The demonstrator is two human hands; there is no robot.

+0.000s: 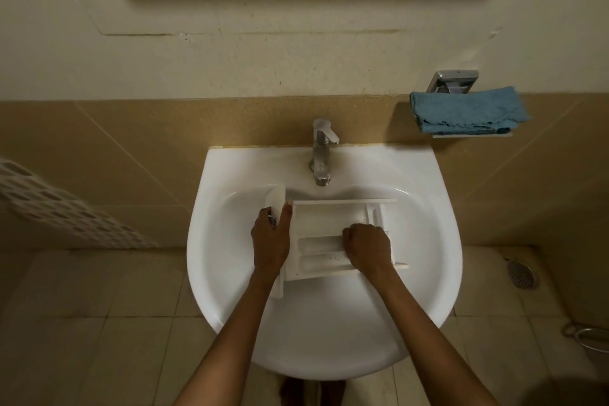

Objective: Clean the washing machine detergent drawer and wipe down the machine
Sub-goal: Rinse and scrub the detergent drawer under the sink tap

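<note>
The white plastic drawer (326,221) lay across the bowl of the sink (425,241), just near of the tap (321,148), with its curved front panel at the left end and its open top facing up. It had one wide compartment on the far side and two narrow troughs on the near side. The nearest trough carried small dark specks, and I could not see any water in the compartments.

Your left hand (271,241) gripped the front panel, the thumb on the inner side and the fingers wrapped round the outer face. Your right hand (367,245) sat inside the drawer at its right end, knuckles up and fingers curled under. I could not tell whether they were clamped on anything.

On the far right, a small wall shelf (471,134) held a folded blue cloth (468,109). A white perforated basket (59,211) showed at the left edge.
</note>
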